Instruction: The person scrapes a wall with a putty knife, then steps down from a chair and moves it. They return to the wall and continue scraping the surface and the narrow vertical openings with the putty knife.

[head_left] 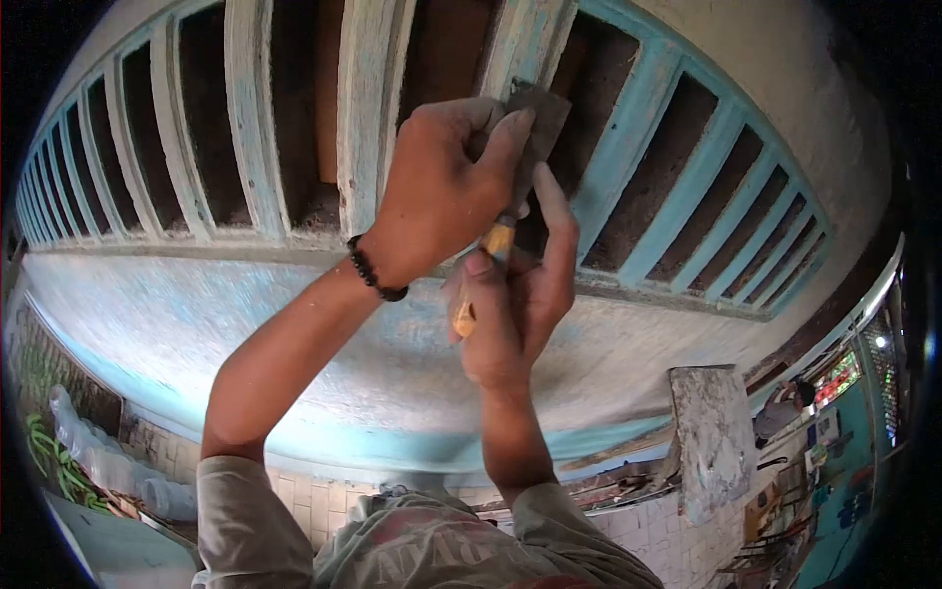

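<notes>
A scraper (pixel 498 239) with a flat grey metal blade and a yellowish handle is held up against the slatted wooden frame. My right hand (pixel 525 294) is closed around its handle, index finger stretched along the blade. Above it, my left hand (pixel 456 177), with a dark bead bracelet on the wrist, has its fingers curled and its thumb pressed on the blade. Behind the blade stands a wooden slat (pixel 530 39) with worn paint. Slats to the right, like this blue slat (pixel 628 147), keep more paint; those on the left look mostly bare and whitish.
Below the slats runs a wall (pixel 324 324) with patchy white and blue paint. A worn board (pixel 711 442) leans at the right, with another person (pixel 782 412) beyond it. Clear plastic containers (pixel 118 461) and green plants (pixel 59 466) are at lower left.
</notes>
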`<state>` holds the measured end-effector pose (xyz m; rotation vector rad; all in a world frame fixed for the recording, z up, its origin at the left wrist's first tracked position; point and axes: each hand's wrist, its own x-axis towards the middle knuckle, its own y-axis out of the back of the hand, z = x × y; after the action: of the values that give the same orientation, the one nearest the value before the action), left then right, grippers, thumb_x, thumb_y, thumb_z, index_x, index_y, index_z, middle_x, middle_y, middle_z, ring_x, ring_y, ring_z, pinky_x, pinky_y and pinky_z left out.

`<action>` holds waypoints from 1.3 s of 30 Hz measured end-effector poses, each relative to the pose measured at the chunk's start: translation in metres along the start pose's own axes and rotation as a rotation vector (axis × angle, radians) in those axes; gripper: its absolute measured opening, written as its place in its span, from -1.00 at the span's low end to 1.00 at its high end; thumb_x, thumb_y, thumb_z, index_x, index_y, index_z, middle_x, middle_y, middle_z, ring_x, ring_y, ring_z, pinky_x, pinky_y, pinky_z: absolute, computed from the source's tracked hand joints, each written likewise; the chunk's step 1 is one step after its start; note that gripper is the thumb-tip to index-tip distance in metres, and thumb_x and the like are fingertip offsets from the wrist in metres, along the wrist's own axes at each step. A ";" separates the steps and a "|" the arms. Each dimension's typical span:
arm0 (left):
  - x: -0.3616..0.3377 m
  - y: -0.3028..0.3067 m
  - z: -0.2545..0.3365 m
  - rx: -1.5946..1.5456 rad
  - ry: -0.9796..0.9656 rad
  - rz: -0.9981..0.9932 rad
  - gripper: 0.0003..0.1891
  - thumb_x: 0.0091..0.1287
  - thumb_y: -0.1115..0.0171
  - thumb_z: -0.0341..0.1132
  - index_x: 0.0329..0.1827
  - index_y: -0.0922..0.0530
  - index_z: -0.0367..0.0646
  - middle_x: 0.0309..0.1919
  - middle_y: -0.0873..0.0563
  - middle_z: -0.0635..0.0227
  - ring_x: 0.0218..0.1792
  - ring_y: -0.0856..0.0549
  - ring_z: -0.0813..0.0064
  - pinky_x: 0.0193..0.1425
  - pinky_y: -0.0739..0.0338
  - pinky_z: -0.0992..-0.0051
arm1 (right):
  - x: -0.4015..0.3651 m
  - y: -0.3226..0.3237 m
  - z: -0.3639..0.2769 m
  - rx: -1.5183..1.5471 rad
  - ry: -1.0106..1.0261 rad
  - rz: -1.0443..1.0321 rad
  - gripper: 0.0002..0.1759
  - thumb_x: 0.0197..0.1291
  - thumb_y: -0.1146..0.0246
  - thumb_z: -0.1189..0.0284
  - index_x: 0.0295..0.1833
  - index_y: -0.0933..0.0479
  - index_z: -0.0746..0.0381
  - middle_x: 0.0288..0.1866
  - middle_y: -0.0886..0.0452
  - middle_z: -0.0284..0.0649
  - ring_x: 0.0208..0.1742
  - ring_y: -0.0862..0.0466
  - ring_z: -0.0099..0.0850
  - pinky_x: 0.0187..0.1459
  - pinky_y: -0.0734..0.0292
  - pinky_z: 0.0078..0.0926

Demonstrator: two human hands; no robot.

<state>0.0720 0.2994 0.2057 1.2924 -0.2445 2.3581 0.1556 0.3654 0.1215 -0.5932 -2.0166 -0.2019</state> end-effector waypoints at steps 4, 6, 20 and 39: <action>0.009 -0.005 -0.002 0.046 -0.069 0.048 -0.60 0.54 -0.24 -0.28 -0.49 -0.63 -0.35 -0.69 -0.68 0.28 -0.62 -0.67 0.64 -0.53 -0.47 0.49 | 0.008 0.008 -0.013 0.082 -0.057 -0.064 -0.22 0.55 -0.23 0.14 0.62 -0.17 0.41 0.24 -0.55 0.01 -0.17 -0.65 -0.56 -0.23 -0.57 -0.59; -0.002 -0.012 -0.002 -0.098 0.038 0.072 -0.60 0.53 -0.25 -0.27 -0.49 -0.62 -0.36 -0.71 -0.65 0.26 -0.63 -0.62 0.64 -0.53 -0.44 0.45 | 0.004 0.008 -0.008 0.055 -0.026 -0.020 -0.25 0.52 -0.27 0.17 0.59 -0.21 0.38 0.15 -0.59 -0.06 -0.39 -0.59 -0.64 -0.40 -0.49 -0.65; 0.001 -0.019 0.000 -0.084 -0.008 0.168 -0.58 0.48 -0.27 -0.26 -0.55 -0.56 -0.37 -0.76 -0.49 0.24 -0.63 -0.38 0.65 -0.53 -0.32 0.39 | -0.014 0.006 -0.018 -0.199 0.083 0.096 -0.31 0.48 -0.26 0.32 0.55 -0.27 0.49 0.11 -0.69 0.06 -0.09 -0.75 -0.40 -0.10 -0.66 -0.47; 0.023 -0.023 0.006 -0.118 -0.088 0.163 -0.60 0.54 -0.22 -0.19 -0.38 -0.68 -0.37 -0.60 -0.63 0.30 -0.55 -0.52 0.62 -0.44 -0.43 0.43 | 0.027 0.008 -0.036 -0.650 0.534 0.198 -0.48 0.41 -0.25 0.38 0.37 -0.52 0.48 -0.08 -0.78 0.05 -0.24 -0.84 -0.37 -0.23 -0.73 -0.47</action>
<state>0.0763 0.3245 0.2264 1.3672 -0.5275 2.3814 0.1765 0.3675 0.1622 -1.0124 -1.3426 -0.8210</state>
